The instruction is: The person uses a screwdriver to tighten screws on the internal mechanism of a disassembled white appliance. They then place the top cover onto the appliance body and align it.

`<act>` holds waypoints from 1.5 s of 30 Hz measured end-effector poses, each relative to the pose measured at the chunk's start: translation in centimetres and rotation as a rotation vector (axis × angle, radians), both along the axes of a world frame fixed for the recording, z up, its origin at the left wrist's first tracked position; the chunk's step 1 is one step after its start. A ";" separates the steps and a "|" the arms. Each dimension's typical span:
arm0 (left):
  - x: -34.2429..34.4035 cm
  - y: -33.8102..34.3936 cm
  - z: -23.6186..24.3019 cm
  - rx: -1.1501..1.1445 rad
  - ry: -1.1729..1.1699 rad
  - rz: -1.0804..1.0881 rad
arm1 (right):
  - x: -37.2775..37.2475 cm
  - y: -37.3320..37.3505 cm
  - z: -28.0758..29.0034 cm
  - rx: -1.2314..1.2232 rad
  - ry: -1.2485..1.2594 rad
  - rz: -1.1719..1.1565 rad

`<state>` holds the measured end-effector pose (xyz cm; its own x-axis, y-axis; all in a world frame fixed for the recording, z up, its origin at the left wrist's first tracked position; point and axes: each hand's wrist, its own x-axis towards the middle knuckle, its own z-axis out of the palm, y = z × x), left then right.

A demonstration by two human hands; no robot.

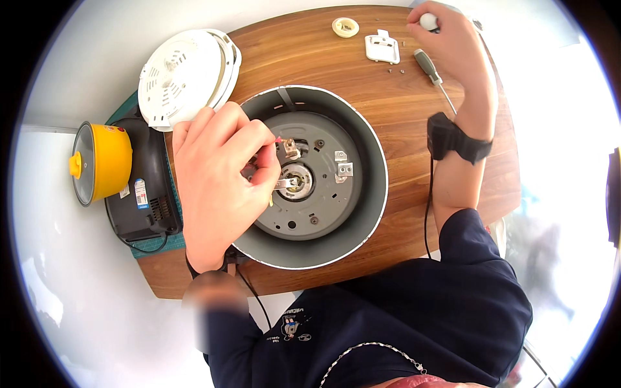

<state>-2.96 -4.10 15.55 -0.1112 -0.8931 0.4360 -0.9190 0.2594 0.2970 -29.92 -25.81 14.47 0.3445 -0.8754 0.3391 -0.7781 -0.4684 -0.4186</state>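
My left hand (223,171) is over the left side of a grey metal rice cooker body (372,213), thumb and index finger bent together. A short red wire end (279,139) shows at the index fingertip, and a bit of yellow wire (270,202) by the thumb; what the fingers grip is hidden. Inside the body lie a metal base with holes, a round centre piece (296,183) with a metal bracket, and a small brass-coloured terminal part (291,149). At the far right of the table, my right hand (446,32) is curled round a white rounded object (428,22), whose rest is hidden.
A screwdriver (427,66) lies beside my right forearm. Near it are a white plastic plate (382,48), several small screws (390,71) and a cream ring (345,27). White vented covers (181,77) rest far left. A yellow pot (113,160) stands beside a black appliance (139,207).
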 end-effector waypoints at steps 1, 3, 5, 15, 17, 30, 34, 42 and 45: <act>0.0 -0.1 -0.1 -0.021 0.006 -0.011 | -0.2 -0.9 -1.2 0.056 0.082 -0.026; 0.1 0.1 -0.1 -0.005 0.020 -0.008 | -0.6 -2.4 -2.6 0.169 0.211 -0.049; 0.2 -0.1 0.0 -0.002 0.043 -0.023 | -2.1 -4.0 -5.1 0.117 0.255 -0.025; 0.5 0.1 0.0 0.007 0.058 -0.023 | -2.7 -5.7 -7.5 0.163 0.324 -0.186; 0.4 0.1 -0.1 0.006 0.047 -0.017 | -2.8 -6.2 -7.6 0.181 0.280 -0.292; 0.5 0.0 -0.2 -0.016 0.036 -0.021 | -1.3 -4.8 -7.9 0.372 0.395 0.008; 0.5 0.1 -0.1 -0.014 0.038 -0.026 | -0.6 -4.2 -7.5 0.402 0.417 -0.011; 0.8 0.3 0.2 0.033 0.050 -0.020 | -0.7 -4.5 -9.0 0.362 0.380 -0.007; 0.9 0.3 0.0 0.020 0.059 -0.032 | -0.7 -4.5 -8.6 0.384 0.399 0.001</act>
<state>-2.02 -3.83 15.59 -0.1145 -0.8979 0.4250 -0.8911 0.2820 0.3557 -30.57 -30.33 5.92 0.3820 -0.9100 -0.1613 -0.9108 -0.3411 -0.2328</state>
